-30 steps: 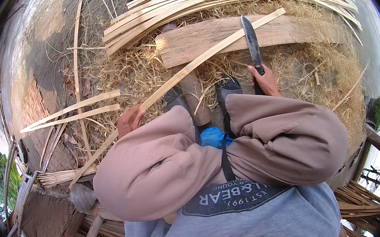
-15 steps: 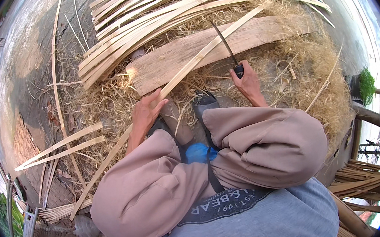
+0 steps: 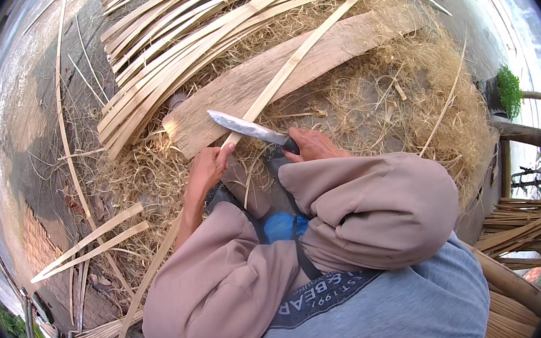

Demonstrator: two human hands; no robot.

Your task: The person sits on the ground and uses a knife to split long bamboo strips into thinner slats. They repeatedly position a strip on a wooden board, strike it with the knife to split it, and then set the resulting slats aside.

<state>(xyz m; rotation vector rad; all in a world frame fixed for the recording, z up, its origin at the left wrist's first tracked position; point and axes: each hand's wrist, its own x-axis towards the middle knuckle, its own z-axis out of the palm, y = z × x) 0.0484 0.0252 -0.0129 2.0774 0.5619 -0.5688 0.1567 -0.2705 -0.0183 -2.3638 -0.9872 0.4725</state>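
My left hand (image 3: 208, 169) is closed around a long pale bamboo strip (image 3: 301, 53), which slants from beside my left knee up across a plank. In my right hand (image 3: 315, 143) is a knife (image 3: 250, 128) with a dark handle. Its broad blade lies across the strip just beyond my left fingers, tip pointing left. The wooden plank (image 3: 211, 107) rests on the ground in front of me, under the strip's far part. Part of the strip is hidden behind my left hand and forearm.
A pile of split bamboo strips (image 3: 160, 62) lies beyond the plank. Curly shavings (image 3: 403, 109) cover the ground around it. Two short strips (image 3: 94, 243) lie at left, and a green plant (image 3: 508, 91) stands at far right. More strips (image 3: 527, 224) are stacked lower right.
My right hand has moved left and toward me, bringing the knife from pointing away over the plank to lying across the strip. My left hand still grips the strip.
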